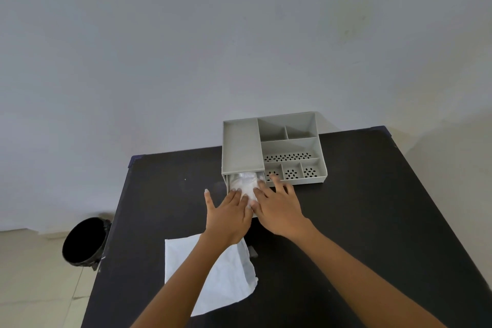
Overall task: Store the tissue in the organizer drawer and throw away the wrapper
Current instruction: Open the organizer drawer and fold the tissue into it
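White wrapper (213, 277) lies flat on the black table (372, 221) nearest me, partly under my left forearm and well short of the drawer. It looks light, so I judge a careless sweep of that arm could drag it off the near edge, or push it away from the bin rather than into it.

Further out, my left hand (229, 217) and right hand (279, 210) sit side by side with fingers spread flat, neither closed around anything. Both press down on the tissue (245, 185), which bulges out of the pulled-out drawer (228, 181) at the left front of the grey organizer (271, 146). The tissue looks heaped above the drawer's walls. I expect that is the main risk: if I slide the drawer in now, the wad could catch under the top tray and jam, or tear.

My right fingertips (275, 180) reach just over the small perforated compartments beside the drawer. Pushing hard there could shove the whole organizer back, since nothing visibly anchors it.

Off the table's left side, on the floor, stands the black bin (82, 242), well apart from the wrapper, so a toss might miss.
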